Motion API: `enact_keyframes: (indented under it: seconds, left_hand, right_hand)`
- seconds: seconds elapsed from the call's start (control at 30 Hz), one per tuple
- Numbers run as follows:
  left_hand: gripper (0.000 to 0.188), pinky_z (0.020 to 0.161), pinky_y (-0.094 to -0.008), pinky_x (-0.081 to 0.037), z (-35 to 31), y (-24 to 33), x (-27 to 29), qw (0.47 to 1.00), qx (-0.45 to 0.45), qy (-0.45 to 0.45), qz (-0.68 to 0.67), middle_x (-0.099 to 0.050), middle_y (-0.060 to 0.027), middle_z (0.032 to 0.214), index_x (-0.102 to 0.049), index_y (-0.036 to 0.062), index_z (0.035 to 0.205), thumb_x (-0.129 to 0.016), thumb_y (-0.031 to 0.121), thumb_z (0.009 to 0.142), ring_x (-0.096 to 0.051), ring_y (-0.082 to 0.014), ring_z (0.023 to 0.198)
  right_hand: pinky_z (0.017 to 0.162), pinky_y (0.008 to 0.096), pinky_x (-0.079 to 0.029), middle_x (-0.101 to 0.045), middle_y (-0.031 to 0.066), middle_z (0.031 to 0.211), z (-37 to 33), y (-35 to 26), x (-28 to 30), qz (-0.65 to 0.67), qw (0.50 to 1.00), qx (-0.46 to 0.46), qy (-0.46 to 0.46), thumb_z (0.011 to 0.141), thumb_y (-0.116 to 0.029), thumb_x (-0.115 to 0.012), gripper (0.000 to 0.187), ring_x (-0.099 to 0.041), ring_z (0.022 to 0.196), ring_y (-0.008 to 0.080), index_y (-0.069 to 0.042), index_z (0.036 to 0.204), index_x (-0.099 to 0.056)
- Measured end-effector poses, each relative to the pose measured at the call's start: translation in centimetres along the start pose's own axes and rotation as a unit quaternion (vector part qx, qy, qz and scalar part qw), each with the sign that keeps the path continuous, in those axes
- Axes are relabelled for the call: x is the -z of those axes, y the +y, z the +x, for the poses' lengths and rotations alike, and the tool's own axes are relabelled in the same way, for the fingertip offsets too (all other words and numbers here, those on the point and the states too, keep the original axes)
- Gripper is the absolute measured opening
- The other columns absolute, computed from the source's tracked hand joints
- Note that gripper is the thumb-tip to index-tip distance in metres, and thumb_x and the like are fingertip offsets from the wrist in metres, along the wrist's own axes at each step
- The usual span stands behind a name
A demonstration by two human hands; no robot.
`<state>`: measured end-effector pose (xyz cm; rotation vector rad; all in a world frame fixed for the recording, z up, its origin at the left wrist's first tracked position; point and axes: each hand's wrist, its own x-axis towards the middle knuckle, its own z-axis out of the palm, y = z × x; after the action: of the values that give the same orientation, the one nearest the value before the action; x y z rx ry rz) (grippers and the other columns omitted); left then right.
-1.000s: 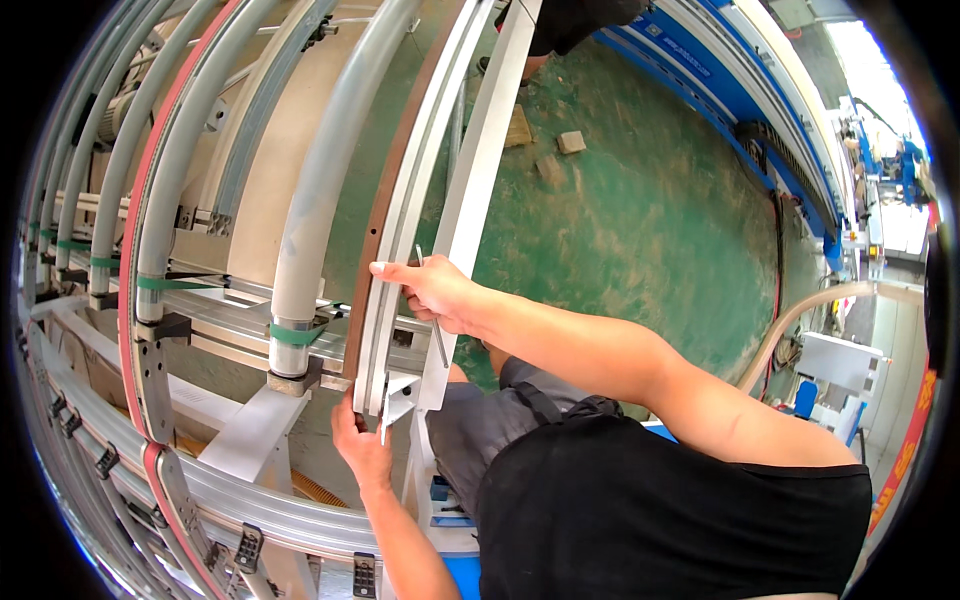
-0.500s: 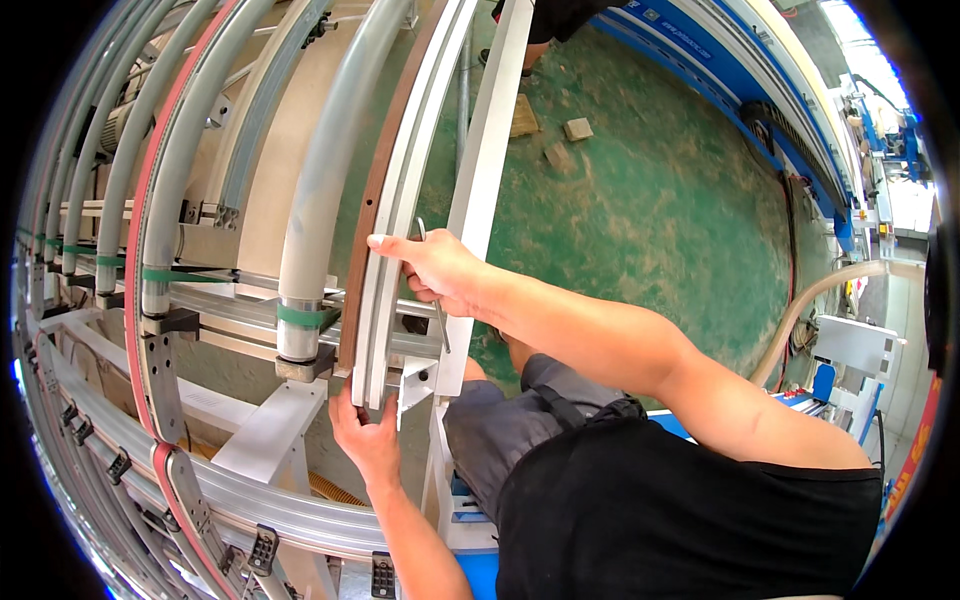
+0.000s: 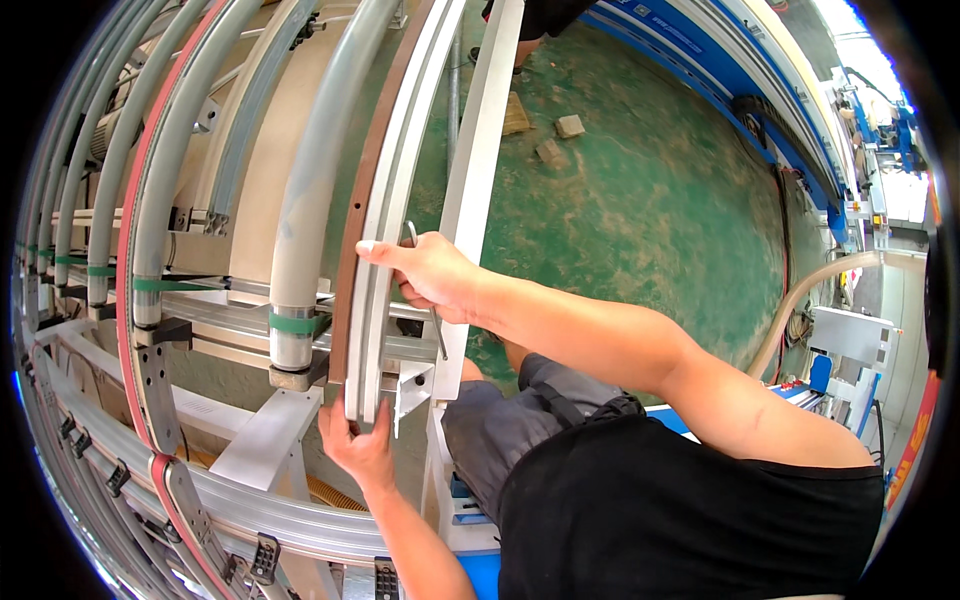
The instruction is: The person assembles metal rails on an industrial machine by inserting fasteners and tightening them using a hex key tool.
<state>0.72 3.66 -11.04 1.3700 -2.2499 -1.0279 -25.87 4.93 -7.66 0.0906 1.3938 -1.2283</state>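
A long aluminium profile (image 3: 377,225) with a brown strip (image 3: 357,205) along its left side runs from the far top down to my hands. My left hand (image 3: 358,448) is closed around its near end, thumb and fingers on either side. My right hand (image 3: 432,277) is farther along it, thumb laid across the profile to the brown strip. In the curled fingers of that hand sits a thin bent metal rod, like a hex key (image 3: 440,335); part of it is hidden. A white angle bracket (image 3: 412,388) stands just right of the profile's near end.
Grey rollers (image 3: 300,240) with green bands and a red belt (image 3: 125,290) fill the left. A white beam (image 3: 480,150) runs right of the profile. Wooden blocks (image 3: 570,126) lie on the green floor; another person's leg (image 3: 527,47) shows at the top. A blue machine (image 3: 690,50) stands beyond.
The profile and brown strip have shifted slightly toward me past the bracket, both hands moving along with them. The whole view has also drifted a little.
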Motion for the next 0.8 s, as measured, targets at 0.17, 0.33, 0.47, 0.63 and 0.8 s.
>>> enact_keyframes:
  seconds: [0.17,0.33,0.47,0.63,0.8]
  left_hand:
    - [0.076,0.085,-0.0383,-0.046,-0.4,0.3,2.3,0.992,0.020,-0.028,-0.125,-0.054,-0.0125,0.104,-0.055,0.0003,0.124,-0.086,0.014,0.055,-0.056,-0.0294,0.094]
    - [0.085,0.086,-0.0422,-0.043,-1.1,2.6,2.2,0.997,-0.019,-0.054,-0.057,-0.053,-0.0111,0.103,-0.055,-0.0016,0.120,-0.092,0.036,0.053,-0.053,-0.0297,0.097]
    - [0.078,0.083,-0.0413,-0.042,-2.2,2.3,0.2,0.998,-0.010,0.028,-0.060,-0.051,-0.0090,0.098,-0.057,-0.0010,0.113,-0.091,0.041,0.057,-0.051,-0.0283,0.092]
    - [0.045,0.084,-0.0307,-0.042,-2.1,2.6,-0.4,0.994,-0.013,0.060,-0.086,-0.052,-0.0047,0.097,-0.053,0.0004,0.106,-0.082,0.014,0.075,-0.050,-0.0174,0.088]
    - [0.036,0.078,-0.0286,-0.044,-1.8,3.5,-0.4,0.993,-0.005,0.058,-0.103,-0.052,-0.0038,0.093,-0.052,0.0007,0.103,-0.077,0.005,0.077,-0.049,-0.0139,0.083]
  right_hand:
    - [0.039,0.0345,-0.016,-0.035,-0.0025,0.051,-0.1,0.2,-0.7,-0.011,0.998,0.037,-0.058,0.085,-0.046,-0.068,0.048,-0.027,0.042,0.0089,-0.003,0.067,-0.056]
    - [0.039,0.0332,-0.020,-0.040,-0.0007,0.053,-0.9,0.4,0.7,-0.058,0.998,0.025,-0.012,0.084,-0.046,-0.069,0.048,-0.030,0.043,0.0099,-0.003,0.068,-0.056]
    - [0.041,0.0320,-0.025,-0.041,-0.0001,0.056,-1.7,0.5,1.2,-0.036,0.998,0.040,-0.024,0.083,-0.045,-0.070,0.046,-0.031,0.045,0.0101,-0.001,0.072,-0.059]
    - [0.038,0.0320,-0.021,-0.040,-0.0011,0.057,-2.7,-0.6,1.0,-0.046,0.997,0.066,-0.016,0.083,-0.043,-0.069,0.045,-0.029,0.045,0.0096,-0.001,0.073,-0.059]
    - [0.041,0.0301,-0.023,-0.036,-0.0046,0.052,-3.0,-1.7,1.3,-0.073,0.997,0.038,-0.014,0.085,-0.043,-0.070,0.044,-0.029,0.045,0.0067,-0.002,0.070,-0.061]
